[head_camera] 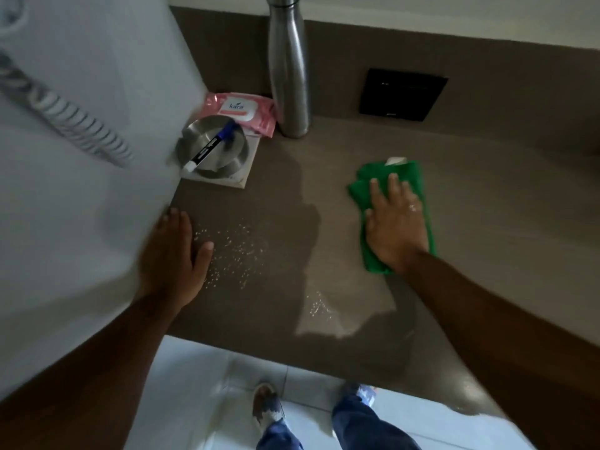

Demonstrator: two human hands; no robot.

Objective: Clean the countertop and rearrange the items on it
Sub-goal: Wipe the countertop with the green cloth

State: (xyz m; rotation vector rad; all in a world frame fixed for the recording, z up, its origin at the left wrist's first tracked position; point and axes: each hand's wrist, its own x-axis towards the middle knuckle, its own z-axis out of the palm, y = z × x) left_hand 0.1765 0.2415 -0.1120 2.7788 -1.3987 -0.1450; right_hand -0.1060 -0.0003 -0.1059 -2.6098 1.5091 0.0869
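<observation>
Both hands lie flat on the brown countertop (pixel 324 164). Right hand (pixel 394 222) presses palm-down on a green cloth (pixel 402 177), fingers straight and slightly spread — pinning it, not gripping it. Left hand (pixel 177 251) rests open at the counter's left edge against a white wall panel (pixel 97 157), holding nothing; scattered water droplets (pixel 233 251) glisten just beside its thumb. At the back left, a pink wipes pack (pixel 246 112) reads "kara" — the only legible writing. In front of it a steel bowl (pixel 212 149) carries a blue-capped marker (pixel 209 146) across it. A steel bottle (pixel 289 66) stands upright just right of the pack.
</observation>
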